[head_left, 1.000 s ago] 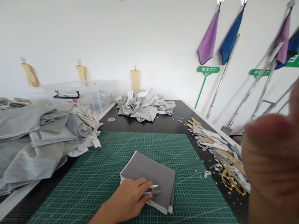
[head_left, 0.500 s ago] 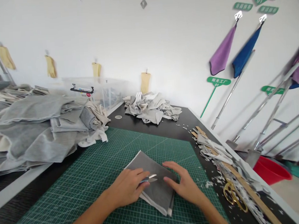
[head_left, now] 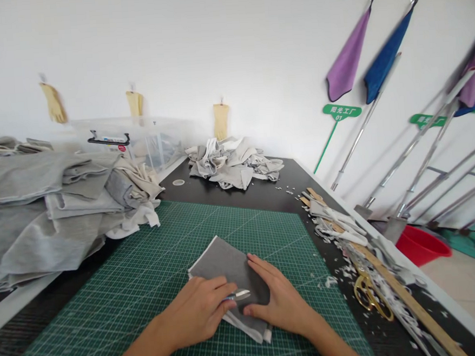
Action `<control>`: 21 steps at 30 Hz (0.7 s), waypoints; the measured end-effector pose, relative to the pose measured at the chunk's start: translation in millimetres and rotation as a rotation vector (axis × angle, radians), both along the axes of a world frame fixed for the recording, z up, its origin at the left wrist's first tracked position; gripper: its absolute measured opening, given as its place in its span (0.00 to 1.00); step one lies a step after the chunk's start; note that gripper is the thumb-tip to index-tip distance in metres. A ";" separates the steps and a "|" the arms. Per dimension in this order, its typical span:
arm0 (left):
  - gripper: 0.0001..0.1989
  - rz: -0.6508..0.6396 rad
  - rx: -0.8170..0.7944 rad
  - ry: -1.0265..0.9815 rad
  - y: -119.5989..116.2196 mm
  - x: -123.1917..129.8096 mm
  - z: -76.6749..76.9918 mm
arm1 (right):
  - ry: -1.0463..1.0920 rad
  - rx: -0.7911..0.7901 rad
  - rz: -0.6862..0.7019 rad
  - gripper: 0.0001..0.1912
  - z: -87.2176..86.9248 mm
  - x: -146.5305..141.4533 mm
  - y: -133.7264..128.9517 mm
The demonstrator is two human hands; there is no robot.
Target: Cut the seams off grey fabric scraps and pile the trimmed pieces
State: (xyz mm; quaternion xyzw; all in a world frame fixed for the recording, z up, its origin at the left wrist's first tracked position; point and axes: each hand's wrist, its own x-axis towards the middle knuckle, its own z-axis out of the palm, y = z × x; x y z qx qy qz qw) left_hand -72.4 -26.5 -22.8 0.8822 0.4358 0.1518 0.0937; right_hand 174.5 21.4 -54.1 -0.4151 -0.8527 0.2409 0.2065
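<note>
A folded grey cloth (head_left: 223, 263) with pale edges lies at a slant on the green cutting mat (head_left: 148, 292). My left hand (head_left: 208, 310) is closed around small thread snips (head_left: 241, 294). Their metal blades stick out past the fingertips, pointing right over the cloth, while the handle is mostly hidden in the grip. On the cloth's right side rests my right hand (head_left: 276, 297), fingers stretched out and thumb apart, with nothing in its grasp. The hand covers that edge of the cloth.
Piled grey cloths (head_left: 53, 212) stand at left, before a clear plastic box (head_left: 137, 139). A heap of fabric (head_left: 236, 164) lies at the back. Along the right edge are scraps (head_left: 338, 225), a wooden strip (head_left: 417, 312) and gold-handled scissors (head_left: 370, 299).
My right hand has moved left and down, laying its fingers onto the cloth. The snips have come slightly lower in my left hand. The view has shifted a little.
</note>
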 end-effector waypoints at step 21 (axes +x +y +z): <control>0.11 -0.129 -0.038 0.026 -6.9 7.3 5.9 | 0.266 -0.182 -0.022 0.21 2.8 19.8 16.6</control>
